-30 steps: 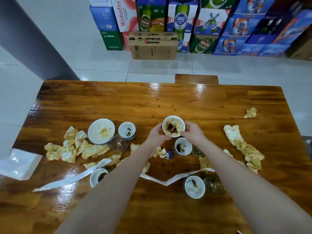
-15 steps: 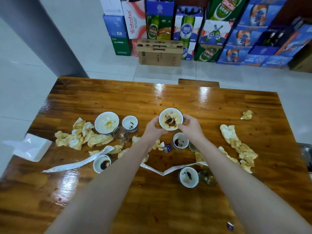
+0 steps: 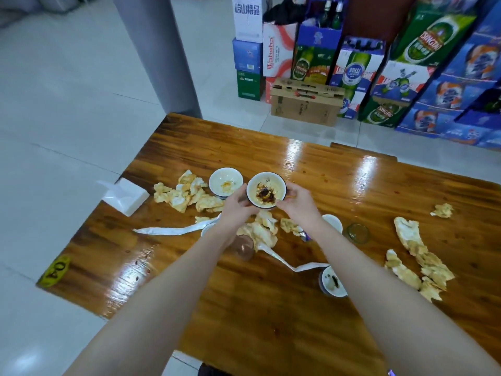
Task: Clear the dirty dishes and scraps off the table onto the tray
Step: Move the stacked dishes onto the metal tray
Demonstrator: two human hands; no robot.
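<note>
Both hands grip the white round bowl with dark sauce scraps: left hand curls on its left side, right hand on its right. It is over the glossy wooden table, just beside a second white bowl with yellow residue. Crumpled yellowish tissues, a clear glass tumbler and a white paper strip crowd close by.

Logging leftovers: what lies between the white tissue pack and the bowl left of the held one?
Head view: a heap of crumpled yellowish scraps lies between the tissue pack and that bowl.
</note>
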